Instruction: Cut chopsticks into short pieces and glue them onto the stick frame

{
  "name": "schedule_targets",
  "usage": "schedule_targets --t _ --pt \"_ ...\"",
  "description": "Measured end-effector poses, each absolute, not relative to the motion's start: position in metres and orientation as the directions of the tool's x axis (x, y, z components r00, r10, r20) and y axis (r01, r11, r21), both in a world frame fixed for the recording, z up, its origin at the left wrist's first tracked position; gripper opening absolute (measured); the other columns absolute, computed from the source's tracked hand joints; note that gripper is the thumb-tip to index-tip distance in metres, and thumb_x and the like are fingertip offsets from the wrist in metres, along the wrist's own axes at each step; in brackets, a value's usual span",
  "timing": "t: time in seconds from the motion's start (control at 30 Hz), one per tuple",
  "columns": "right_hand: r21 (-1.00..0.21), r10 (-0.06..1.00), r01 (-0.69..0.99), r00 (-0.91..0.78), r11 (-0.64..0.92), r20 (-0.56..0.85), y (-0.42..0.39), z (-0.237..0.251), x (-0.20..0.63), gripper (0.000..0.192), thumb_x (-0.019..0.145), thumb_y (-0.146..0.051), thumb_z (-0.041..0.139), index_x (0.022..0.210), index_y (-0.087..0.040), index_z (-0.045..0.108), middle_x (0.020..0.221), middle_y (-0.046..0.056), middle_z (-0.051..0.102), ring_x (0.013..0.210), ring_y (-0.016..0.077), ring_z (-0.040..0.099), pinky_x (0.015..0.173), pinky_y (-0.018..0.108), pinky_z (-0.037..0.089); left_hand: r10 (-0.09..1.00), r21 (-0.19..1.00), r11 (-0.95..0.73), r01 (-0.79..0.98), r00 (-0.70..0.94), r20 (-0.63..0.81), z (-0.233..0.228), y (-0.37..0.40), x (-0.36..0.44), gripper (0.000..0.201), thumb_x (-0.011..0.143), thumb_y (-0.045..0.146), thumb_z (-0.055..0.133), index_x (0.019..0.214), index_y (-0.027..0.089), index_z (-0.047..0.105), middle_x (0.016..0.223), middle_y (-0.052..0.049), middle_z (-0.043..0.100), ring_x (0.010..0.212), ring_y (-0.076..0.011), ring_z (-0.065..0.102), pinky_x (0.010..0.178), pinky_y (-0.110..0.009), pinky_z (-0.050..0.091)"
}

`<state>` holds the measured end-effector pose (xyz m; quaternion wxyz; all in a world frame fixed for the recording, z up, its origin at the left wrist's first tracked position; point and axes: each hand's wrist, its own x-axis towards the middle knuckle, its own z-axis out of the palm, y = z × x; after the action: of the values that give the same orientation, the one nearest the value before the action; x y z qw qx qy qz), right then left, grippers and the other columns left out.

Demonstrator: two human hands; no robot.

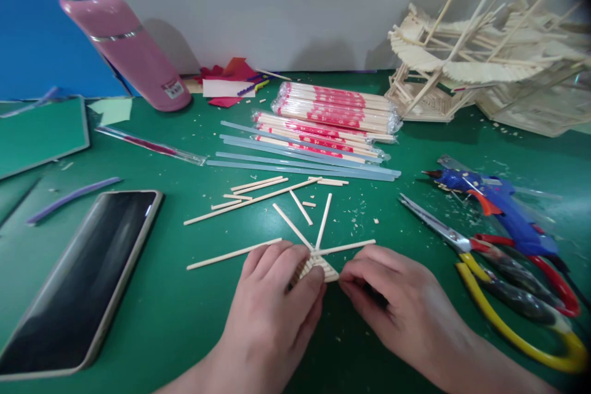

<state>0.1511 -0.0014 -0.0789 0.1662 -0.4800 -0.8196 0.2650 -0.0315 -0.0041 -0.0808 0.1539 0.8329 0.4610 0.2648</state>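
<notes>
A small fan-shaped stick piece point(318, 268) is pinched between the left hand point(277, 295) and right hand point(392, 301), apparently mid-assembly; steady alignment seems needed next.

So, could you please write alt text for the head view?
Both hands, left hand and right hand, pinch a small fan-shaped stick piece on a green mat. A phone lies left, scissors and glue gun right.

The light is bright and even. Soft shadows fall on the wall behind the pink bottle point(132, 49) at 11 o'clock. The phone point(83, 277) screen shines with glare at 8 o'clock. Edges bend and look blurry, darkest at 1 o'clock.
</notes>
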Motion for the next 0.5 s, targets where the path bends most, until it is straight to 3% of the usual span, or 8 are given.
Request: schedule_targets --t 0.5 --pt "-0.605 0.880 0.696 -0.475 0.387 0.017 -0.0009 -0.0786 0.1498 0.016 0.086 -0.018 0.042 0.081 -0.019 0.057 0.071 0.001 0.053 0.064 0.0130 0.049 0.057 0.025 0.038 0.847 0.528 -0.530 0.663 0.443 0.293 -0.0830 -0.0032 -0.0312 0.018 0.080 0.009 0.048 0.088 0.018 0.061 0.089 -0.005 0.059 0.080 -0.0191 0.051 0.070 -0.035 0.042"
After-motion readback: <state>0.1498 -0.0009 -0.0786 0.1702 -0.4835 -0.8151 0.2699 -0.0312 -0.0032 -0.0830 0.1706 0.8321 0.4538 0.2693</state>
